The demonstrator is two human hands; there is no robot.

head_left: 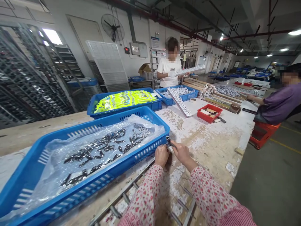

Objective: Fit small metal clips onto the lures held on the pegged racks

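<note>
My left hand is closed, its fingers curled at the right corner of a blue plastic basket. Close beside it, my right hand pinches a small dark piece. A small black part with a round, pale-centred end sticks up between the two hands; which fingers grip it is hard to tell. Inside the basket, glossy dark elongated pieces lie on clear plastic wrap. Below my forearms is a metal frame with pegs.
Behind stands another blue basket of yellow packets. A blue tray of white parts, a leaning white strip and a red bin occupy the worn table. One co-worker stands opposite; another sits right.
</note>
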